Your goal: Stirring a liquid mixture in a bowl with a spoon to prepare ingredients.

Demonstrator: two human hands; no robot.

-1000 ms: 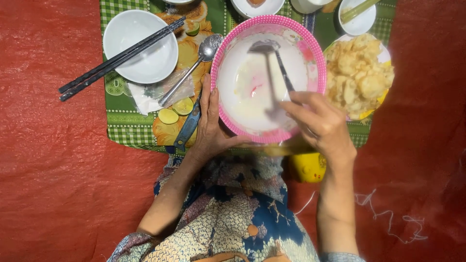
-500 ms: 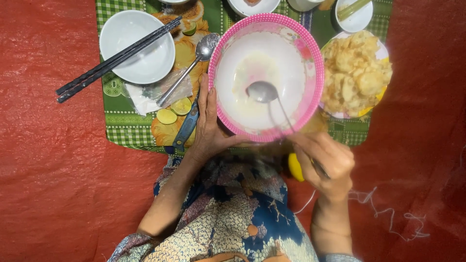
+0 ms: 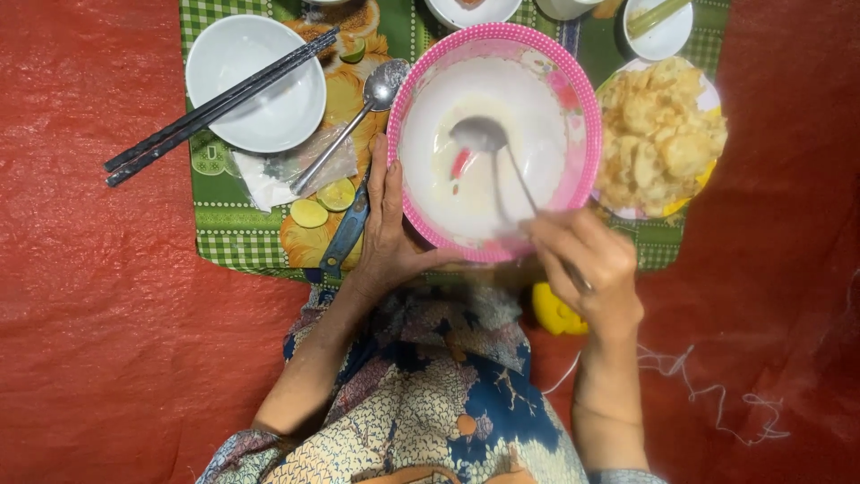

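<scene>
Holding the ladle (image 3: 488, 148) by its handle, my right hand (image 3: 582, 264) closed around it near the rim of the pink bowl (image 3: 573, 99). Ladle head sits low inside the bowl, in thin white liquid; a small red bit floats just beside it. My left hand (image 3: 387, 229) lies flat against the bowl's left wall, fingers spread, steadying it, not closed on anything. The bowl stands on a green checked mat (image 3: 215, 229) over the red floor cover (image 3: 90, 314).

Just right of the bowl, touching its rim: a plate of pale fried crackers (image 3: 661, 134). Left of my left hand: a blue-handled tool (image 3: 345, 235), lime slices (image 3: 322, 204), a metal spoon (image 3: 354, 121). Further left, a white bowl (image 3: 255, 85) with black chopsticks (image 3: 215, 108) laid across it. Yellow object (image 3: 560, 314) under my right wrist, partly hidden.
</scene>
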